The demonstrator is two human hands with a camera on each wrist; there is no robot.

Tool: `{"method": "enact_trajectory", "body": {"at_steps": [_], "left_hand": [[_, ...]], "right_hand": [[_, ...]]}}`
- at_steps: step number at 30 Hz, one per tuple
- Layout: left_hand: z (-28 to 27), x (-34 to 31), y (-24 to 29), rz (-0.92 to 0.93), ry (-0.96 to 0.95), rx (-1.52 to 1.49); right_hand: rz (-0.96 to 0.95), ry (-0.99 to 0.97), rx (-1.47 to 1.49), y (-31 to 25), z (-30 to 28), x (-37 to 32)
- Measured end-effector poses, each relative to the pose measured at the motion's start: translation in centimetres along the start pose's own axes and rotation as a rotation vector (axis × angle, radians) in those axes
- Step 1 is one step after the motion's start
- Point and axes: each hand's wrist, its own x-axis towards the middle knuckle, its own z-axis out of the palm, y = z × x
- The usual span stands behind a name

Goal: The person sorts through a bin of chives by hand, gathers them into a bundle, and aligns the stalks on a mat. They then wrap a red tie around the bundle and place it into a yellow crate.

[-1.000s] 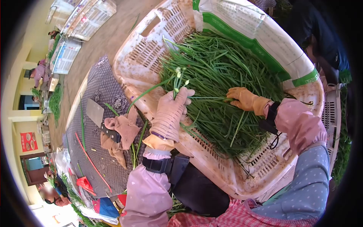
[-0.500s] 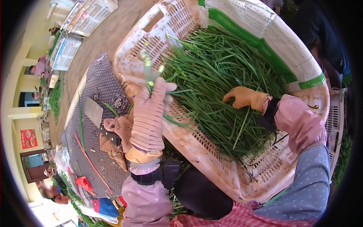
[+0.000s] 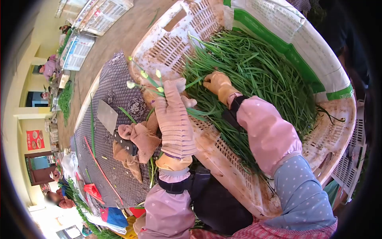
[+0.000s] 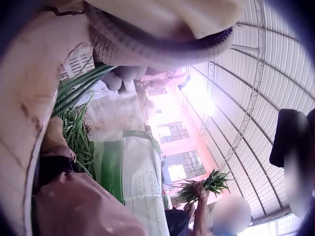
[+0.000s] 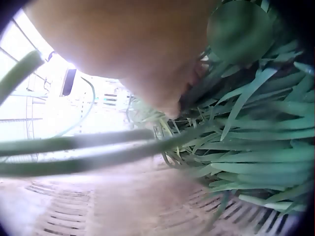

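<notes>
In the head view my left hand [image 3: 174, 119], in a striped knit glove, holds a few budded chive stems [image 3: 153, 81] over the left rim of a dirty white plastic crate [image 3: 157, 59]. Their pale buds stick up past the fingers, while green leaves trail out on the right. My right hand [image 3: 219, 84] wears a tan rubber glove and reaches into the heap of garlic chives [image 3: 262, 75]. Its bent fingers pinch a chive at the heap's left edge. Seen from the right wrist, those fingertips push down among the leaves [image 5: 261, 147].
A knife [image 3: 107, 115] and a brown cloth [image 3: 145, 139] lie on a patterned purple mat [image 3: 95, 159] left of the crate. A white and green sack [image 3: 294, 32] lines the crate's far side. Another person holds a bunch of greens [image 4: 216, 182] beyond it.
The left hand has drawn back leftward from over the chives with its stems. My right hand has moved left across the heap, closer to the left hand.
</notes>
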Motion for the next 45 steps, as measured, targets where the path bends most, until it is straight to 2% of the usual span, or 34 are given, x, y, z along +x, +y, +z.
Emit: {"method": "enact_trajectory", "body": {"at_steps": [1,2,4,6,8,9,10,12,13,16,17,18,21,22,24,26,29,31,32,34,36,38,39,40,41,42,43,45], "left_hand": [[-0.3,0.1,-0.2,-0.023,-0.057,-0.005],[-0.3,0.2,-0.4,-0.047,-0.119,-0.008],[0.0,0.2,-0.4,-0.090,-0.130,0.051],[0.2,0.5,-0.4,-0.129,-0.132,0.110],[0.7,0.8,-0.7,-0.233,-0.118,0.066],[1.2,0.5,-0.8,-0.271,-0.074,0.048],[1.3,0.3,-1.2,-0.278,-0.072,0.047],[1.3,0.0,-2.1,-0.381,-0.235,0.091],[1.5,-0.1,-2.1,-0.391,-0.256,0.106],[1.9,-0.2,-1.4,-0.456,-0.253,0.225],[1.6,-0.4,-1.7,-0.406,-0.303,0.187],[1.6,-0.9,-1.5,-0.409,-0.303,0.189],[1.7,-1.9,-0.6,-0.337,-0.311,0.284],[1.5,-2.2,-0.5,-0.321,-0.329,0.336],[1.1,-2.9,-0.2,-0.314,-0.348,0.391],[1.1,-3.2,0.5,-0.306,-0.410,0.434],[0.9,-4.4,1.6,-0.251,-0.475,0.431],[0.5,-4.6,2.0,-0.262,-0.469,0.454],[0.2,-4.7,2.2,-0.276,-0.465,0.468],[0.2,-4.8,2.5,-0.273,-0.444,0.455],[-0.1,-5.2,2.1,-0.269,-0.419,0.436],[-1.0,-5.4,0.8,-0.149,-0.579,0.469],[-1.1,-5.7,1.0,-0.035,-0.662,0.545],[-0.5,-6.3,3.0,-0.016,-0.714,0.769],[-0.5,-6.5,2.7,0.106,-0.794,0.788],[-0.4,-6.7,2.4,0.230,-0.875,0.803],[-0.1,-6.8,2.3,0.232,-0.868,0.797],[0.2,-7.1,2.1,0.389,-0.962,0.845]], "right_hand": [[-0.087,0.025,0.046,0.4,-0.1,-0.4],[-0.083,0.031,0.041,1.1,-0.4,-0.8],[-0.308,0.182,0.216,1.7,-0.9,-2.1],[-0.312,0.190,0.321,1.5,-1.9,-4.2],[-0.155,0.211,0.446,0.5,-4.3,-7.6],[-0.073,0.135,0.527,-0.2,-5.6,-9.0],[-0.068,0.129,0.525,-0.3,-6.1,-9.9],[-0.144,-0.114,0.692,-0.6,-6.7,-11.2],[-0.236,-0.097,0.551,-1.3,-7.4,-12.2],[-0.296,-0.075,0.492,-1.7,-7.5,-13.3],[-0.221,-0.179,0.736,-0.6,-6.1,-12.8],[-0.218,-0.181,0.739,0.8,-4.9,-12.3],[-0.268,-0.376,0.516,4.5,-3.1,-11.7],[-0.271,-0.376,0.523,5.3,-3.1,-11.8],[-0.070,-0.608,0.596,6.3,-3.3,-12.4],[-0.095,-0.582,0.609,6.1,-3.7,-12.9],[-0.043,-0.541,0.442,5.2,-3.6,-12.6],[-0.279,-0.365,-0.081,4.6,-1.8,-11.9],[-0.283,-0.364,-0.080,4.8,-1.4,-11.6],[-0.199,-0.584,-0.403,1.7,-4.5,-12.3],[-0.238,-0.585,-0.364,2.5,-4.2,-11.8],[-0.283,-0.580,-0.326,3.4,-4.7,-11.8],[-0.328,-0.545,-0.127,3.6,-5.5,-12.8],[-0.372,-0.510,0.073,4.3,-5.9,-13.3],[-0.347,-0.517,-0.039,8.1,0.3,-10.6],[-0.509,-0.412,-0.035,6.9,-2.0,-12.4],[-0.511,-0.414,-0.044,5.2,-3.3,-12.9],[-0.353,-0.618,-0.358,1.8,-4.0,-13.0]]}}
